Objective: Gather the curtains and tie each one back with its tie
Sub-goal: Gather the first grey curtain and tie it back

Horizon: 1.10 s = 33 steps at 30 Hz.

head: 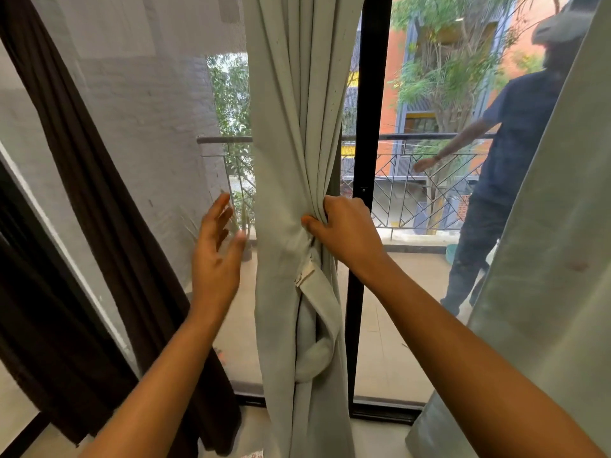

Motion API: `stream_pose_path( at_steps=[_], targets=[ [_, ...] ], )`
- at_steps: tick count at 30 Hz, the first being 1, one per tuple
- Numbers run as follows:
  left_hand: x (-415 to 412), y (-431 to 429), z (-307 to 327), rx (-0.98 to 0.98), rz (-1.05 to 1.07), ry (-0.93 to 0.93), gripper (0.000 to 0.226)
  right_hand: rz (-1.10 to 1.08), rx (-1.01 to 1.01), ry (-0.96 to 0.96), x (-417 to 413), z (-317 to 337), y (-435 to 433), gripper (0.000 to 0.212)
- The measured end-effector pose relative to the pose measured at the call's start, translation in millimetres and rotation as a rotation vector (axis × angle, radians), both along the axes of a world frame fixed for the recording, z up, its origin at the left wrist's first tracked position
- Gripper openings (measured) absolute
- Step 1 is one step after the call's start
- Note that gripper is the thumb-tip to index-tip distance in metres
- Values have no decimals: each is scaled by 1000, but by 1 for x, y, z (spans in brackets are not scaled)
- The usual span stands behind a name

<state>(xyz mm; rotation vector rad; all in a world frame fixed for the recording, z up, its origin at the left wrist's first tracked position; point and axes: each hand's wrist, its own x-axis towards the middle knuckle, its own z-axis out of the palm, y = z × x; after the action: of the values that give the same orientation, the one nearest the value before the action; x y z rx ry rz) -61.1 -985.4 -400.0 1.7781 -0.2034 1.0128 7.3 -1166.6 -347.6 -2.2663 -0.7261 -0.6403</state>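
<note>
Pinching the gathered curtain [291, 160] with your right hand [344, 231] keeps the folds bunched above the dangling tie [319, 312]. Left hand [215, 252] is spread, empty, beside it, likely to take the tie.

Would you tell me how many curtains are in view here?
3: a dark brown curtain at left, a gathered pale grey-green curtain at centre, another pale curtain at right. More may hang outside the frame.
</note>
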Motion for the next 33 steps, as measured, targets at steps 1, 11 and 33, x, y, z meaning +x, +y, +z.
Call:
stream_pose_path(
  at_steps=[1,11,33],
  targets=[
    [6,-3,17,-85,-45,78,48,-19,7,-45,-2,-2,1,22],
    [37,-55,89,497,-49,494,59,-79,-16,-203,-20,-18,4,6],
    [65,-59,69,486,267,176,39,148,367,66,-16,-49,-19,45]
  ],
)
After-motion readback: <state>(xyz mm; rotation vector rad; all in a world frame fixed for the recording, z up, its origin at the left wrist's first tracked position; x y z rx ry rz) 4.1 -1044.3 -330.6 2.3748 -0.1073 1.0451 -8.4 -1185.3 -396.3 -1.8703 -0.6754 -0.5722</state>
